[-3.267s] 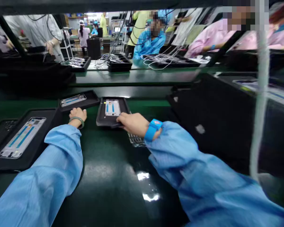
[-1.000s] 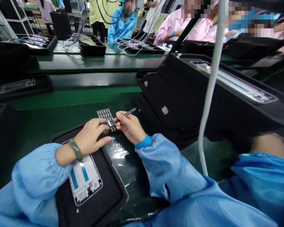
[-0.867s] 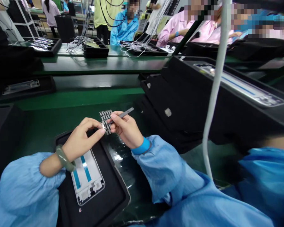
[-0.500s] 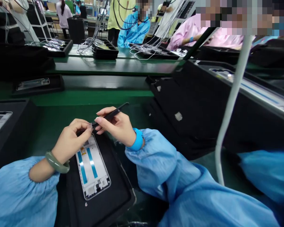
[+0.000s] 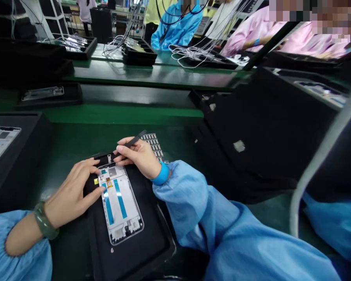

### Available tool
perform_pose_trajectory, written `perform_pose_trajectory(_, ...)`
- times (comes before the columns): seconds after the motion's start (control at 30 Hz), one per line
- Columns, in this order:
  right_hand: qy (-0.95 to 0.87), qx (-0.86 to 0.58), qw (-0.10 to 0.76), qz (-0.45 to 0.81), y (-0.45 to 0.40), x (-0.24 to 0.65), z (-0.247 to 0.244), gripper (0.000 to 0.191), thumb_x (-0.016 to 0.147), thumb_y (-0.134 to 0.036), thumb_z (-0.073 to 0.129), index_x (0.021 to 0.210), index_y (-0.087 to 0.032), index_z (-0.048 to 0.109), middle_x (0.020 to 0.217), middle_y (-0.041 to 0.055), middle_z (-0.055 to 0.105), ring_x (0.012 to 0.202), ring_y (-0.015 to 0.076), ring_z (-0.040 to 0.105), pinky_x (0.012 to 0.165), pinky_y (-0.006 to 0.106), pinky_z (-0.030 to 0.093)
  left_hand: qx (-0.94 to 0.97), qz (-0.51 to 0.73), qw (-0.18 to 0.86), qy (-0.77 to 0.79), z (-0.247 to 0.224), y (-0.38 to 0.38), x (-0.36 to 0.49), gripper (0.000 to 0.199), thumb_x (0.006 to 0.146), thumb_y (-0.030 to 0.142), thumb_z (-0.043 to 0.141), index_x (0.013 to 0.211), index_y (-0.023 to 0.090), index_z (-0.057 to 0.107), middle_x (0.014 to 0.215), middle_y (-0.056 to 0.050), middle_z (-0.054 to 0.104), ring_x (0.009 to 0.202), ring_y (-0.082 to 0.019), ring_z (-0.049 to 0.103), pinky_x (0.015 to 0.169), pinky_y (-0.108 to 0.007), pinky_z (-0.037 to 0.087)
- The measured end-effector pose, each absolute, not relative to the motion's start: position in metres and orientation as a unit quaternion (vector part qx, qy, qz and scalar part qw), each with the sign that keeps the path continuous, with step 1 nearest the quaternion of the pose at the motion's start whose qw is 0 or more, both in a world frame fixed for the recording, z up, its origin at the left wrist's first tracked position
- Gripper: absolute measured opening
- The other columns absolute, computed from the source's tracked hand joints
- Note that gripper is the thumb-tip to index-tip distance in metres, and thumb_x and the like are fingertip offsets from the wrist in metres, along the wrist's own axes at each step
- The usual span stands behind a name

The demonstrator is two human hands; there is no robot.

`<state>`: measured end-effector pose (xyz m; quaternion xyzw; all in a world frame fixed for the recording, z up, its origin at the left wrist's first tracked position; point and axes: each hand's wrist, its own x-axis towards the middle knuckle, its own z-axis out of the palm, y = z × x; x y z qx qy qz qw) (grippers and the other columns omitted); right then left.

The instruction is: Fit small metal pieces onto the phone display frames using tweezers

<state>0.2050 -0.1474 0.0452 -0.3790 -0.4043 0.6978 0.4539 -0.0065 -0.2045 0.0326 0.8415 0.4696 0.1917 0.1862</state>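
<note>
In the head view a phone frame (image 5: 122, 203) with two blue strips lies on a black foam tray (image 5: 152, 234). My left hand (image 5: 74, 187) has its fingers spread along the frame's left edge, fingertips at its upper left corner. A yellow tab (image 5: 96, 181) shows beside that corner. Closed around black tweezers (image 5: 134, 139), my right hand (image 5: 142, 156) is above the frame's top end. A small pale piece (image 5: 109, 158) is near the tweezers' lower end; whether they grip it I cannot tell. Partly behind my right hand lies a sheet of small rectangular parts (image 5: 154, 144).
Another phone frame (image 5: 1, 144) lies in a black tray at left. Black trays (image 5: 269, 132) are piled at right, near a pale upright tube (image 5: 312, 171). Beyond the green bench stand trays with white cables (image 5: 193, 54). Co-workers in blue (image 5: 175, 27) and pink (image 5: 251, 35) are across.
My left hand has left its pinch at the tweezers' tip and spread out at the frame's edge. The tweezers have come down slightly toward the frame's top. The view has shifted, uncovering the parts sheet.
</note>
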Motion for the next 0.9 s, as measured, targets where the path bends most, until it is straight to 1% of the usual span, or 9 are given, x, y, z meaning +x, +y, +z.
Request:
perform_pose_trajectory(0.1, -0.413, -0.4, 0.437, 0.692, -0.147, 0.191, 0.031, 0.032, 0.064, -0.033, 0.072, 0.083, -0.016, 0.053, 0.066, -0.0028, 0.063, 0.057, 0.0097, 0.066, 0.053, 0.019, 0.056, 0.856, 0.171, 0.164, 0.46, 0.02, -0.21, -0.01, 0.032, 0.08, 0.038, 0.053, 0.107, 0.022, 0.045, 0.129, -0.01, 0.043, 0.128, -0.027, 0.03, 0.105, -0.05, 0.027)
perform_pose_trajectory(0.17, -0.434, -0.416, 0.426, 0.676, -0.148, 0.186, 0.026, 0.03, 0.065, -0.033, 0.072, 0.08, -0.015, 0.052, 0.062, -0.0031, 0.062, 0.054, 0.0099, 0.065, 0.051, 0.018, 0.055, 0.855, 0.167, 0.168, 0.461, 0.017, -0.21, -0.009, 0.031, 0.081, 0.037, 0.052, 0.108, 0.022, 0.045, 0.128, -0.01, 0.044, 0.128, -0.027, 0.029, 0.104, -0.05, 0.029)
perform_pose_trajectory(0.23, -0.454, -0.429, 0.418, 0.66, -0.149, 0.184, 0.023, 0.029, 0.066, -0.034, 0.071, 0.079, -0.015, 0.053, 0.058, -0.0032, 0.061, 0.052, 0.0109, 0.065, 0.049, 0.019, 0.055, 0.852, 0.17, 0.177, 0.462, 0.017, -0.209, -0.009, 0.031, 0.082, 0.037, 0.051, 0.108, 0.022, 0.045, 0.126, -0.01, 0.045, 0.128, -0.027, 0.029, 0.103, -0.049, 0.031)
perform_pose_trajectory(0.3, -0.466, -0.437, 0.41, 0.652, -0.149, 0.184, 0.021, 0.027, 0.068, -0.033, 0.07, 0.08, -0.015, 0.053, 0.056, -0.003, 0.06, 0.052, 0.0118, 0.065, 0.049, 0.02, 0.055, 0.85, 0.172, 0.183, 0.462, 0.017, -0.208, -0.009, 0.032, 0.081, 0.037, 0.052, 0.108, 0.023, 0.045, 0.126, -0.01, 0.045, 0.128, -0.027, 0.03, 0.103, -0.05, 0.03)
perform_pose_trajectory(0.47, -0.483, -0.447, 0.398, 0.639, -0.151, 0.184, 0.018, 0.023, 0.071, -0.032, 0.067, 0.08, -0.016, 0.054, 0.054, -0.0025, 0.061, 0.052, 0.0119, 0.065, 0.05, 0.02, 0.055, 0.849, 0.173, 0.19, 0.462, 0.017, -0.207, -0.01, 0.032, 0.08, 0.035, 0.054, 0.109, 0.024, 0.046, 0.127, -0.009, 0.045, 0.128, -0.028, 0.029, 0.103, -0.051, 0.029)
perform_pose_trajectory(0.63, -0.495, -0.448, 0.388, 0.635, -0.151, 0.184, 0.017, 0.024, 0.069, -0.032, 0.069, 0.08, -0.016, 0.055, 0.053, -0.0031, 0.06, 0.052, 0.0123, 0.065, 0.05, 0.02, 0.055, 0.855, 0.171, 0.183, 0.454, 0.015, -0.207, -0.01, 0.033, 0.082, 0.036, 0.052, 0.111, 0.023, 0.044, 0.126, -0.01, 0.045, 0.127, -0.026, 0.031, 0.104, -0.051, 0.029)
perform_pose_trajectory(0.8, -0.509, -0.445, 0.386, 0.627, -0.151, 0.185, 0.015, 0.024, 0.071, -0.033, 0.068, 0.082, -0.016, 0.054, 0.054, -0.0027, 0.061, 0.053, 0.0128, 0.065, 0.051, 0.022, 0.055, 0.859, 0.174, 0.175, 0.448, 0.017, -0.207, -0.009, 0.032, 0.082, 0.034, 0.051, 0.111, 0.021, 0.044, 0.125, -0.01, 0.045, 0.126, -0.027, 0.033, 0.102, -0.052, 0.031)
perform_pose_trajectory(0.9, -0.522, -0.446, 0.385, 0.617, -0.151, 0.186, 0.014, 0.024, 0.072, -0.034, 0.067, 0.083, -0.017, 0.054, 0.055, -0.0025, 0.061, 0.054, 0.0133, 0.066, 0.052, 0.023, 0.056, 0.865, 0.176, 0.165, 0.44, 0.017, -0.207, -0.008, 0.035, 0.082, 0.034, 0.051, 0.113, 0.019, 0.045, 0.125, -0.011, 0.045, 0.125, -0.027, 0.034, 0.103, -0.051, 0.031)
